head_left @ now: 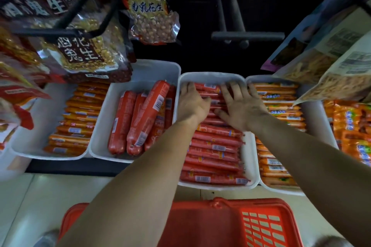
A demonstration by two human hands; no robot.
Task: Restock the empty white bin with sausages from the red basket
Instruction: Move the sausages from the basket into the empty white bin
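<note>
A white bin (249,158) in the middle of the shelf holds a stack of thin red sausages (214,146) lying crosswise. My left hand (193,103) and my right hand (241,108) lie side by side on the far part of that stack, fingers spread and fairly straight, pressing on the sausages near the bin's back wall. Neither hand grips anything. The red basket (261,224) sits on the floor below the shelf, partly hidden by my left forearm; no sausages show in its visible part.
Left of the middle bin a white bin (100,126) holds thick red sausages; further left another (26,146) holds orange sausages. A bin of orange sausages (279,118) stands right. Hanging peanut bags (152,20) and snack packs (321,62) overhang the bins.
</note>
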